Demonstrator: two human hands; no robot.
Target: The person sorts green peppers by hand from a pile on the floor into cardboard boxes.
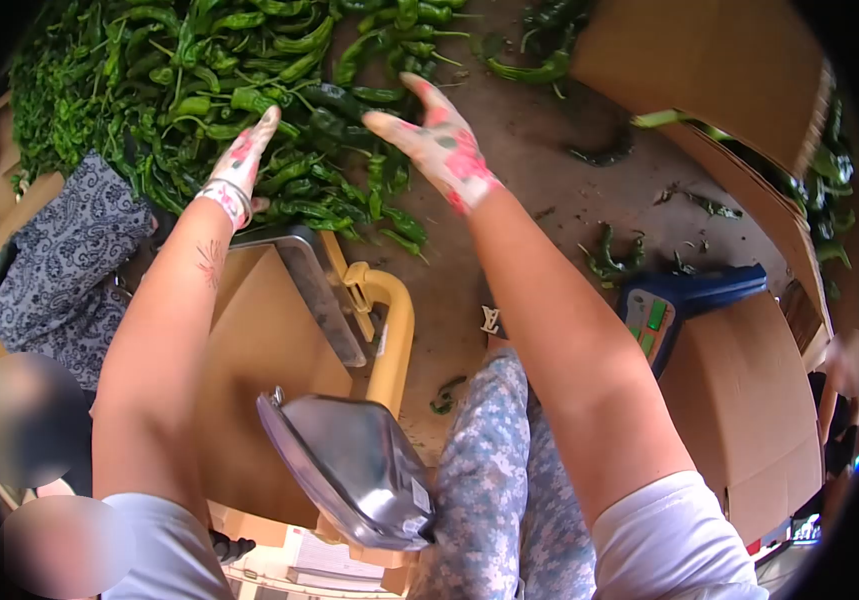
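The right hand (441, 145), in a flower-patterned glove, is held open with the fingers spread and nothing gripped; its fingertips are stretched toward the near edge of the pile of green peppers (249, 90), which lies just beyond and to the left of it on the floor. The left hand (241, 165), gloved the same way (a bracelet is worn at the wrist), is extended flat with the fingers together, its tips touching or just over the peppers at the pile's lower edge; whether a pepper is pinched under it cannot be told. Below the left forearm a metal scale tray (311, 290) is seen beside a yellow handle (391, 330), and nearer still a metal scoop (354, 465). Loose peppers (609, 258) are scattered on the concrete floor (539, 180) to the right, near a blue scale (674, 300) and cardboard boxes (739, 400). At the far left another person in a patterned top (64, 265) is crouched by the pile.
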